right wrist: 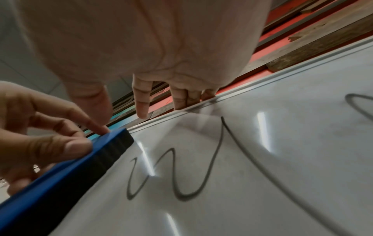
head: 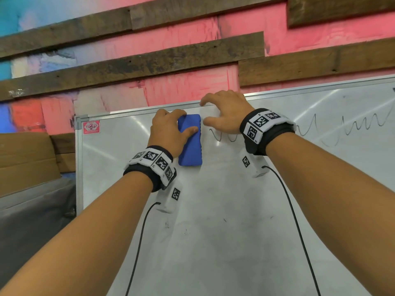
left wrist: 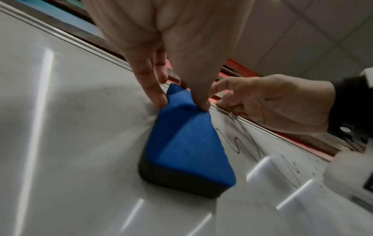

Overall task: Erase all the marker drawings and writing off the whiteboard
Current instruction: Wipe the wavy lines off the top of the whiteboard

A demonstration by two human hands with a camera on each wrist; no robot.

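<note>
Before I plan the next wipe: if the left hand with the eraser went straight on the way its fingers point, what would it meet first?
The left hand points up the whiteboard. The eraser would likely first meet the top frame, close ahead. The scribble lies rightward.

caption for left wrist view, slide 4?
Left hand presses blue eraser on whiteboard beside black scribble.

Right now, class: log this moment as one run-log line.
left hand: grips blue eraser, flat on whiteboard | right hand: fingers on top frame | black squiggle: unerased, beside eraser
</note>
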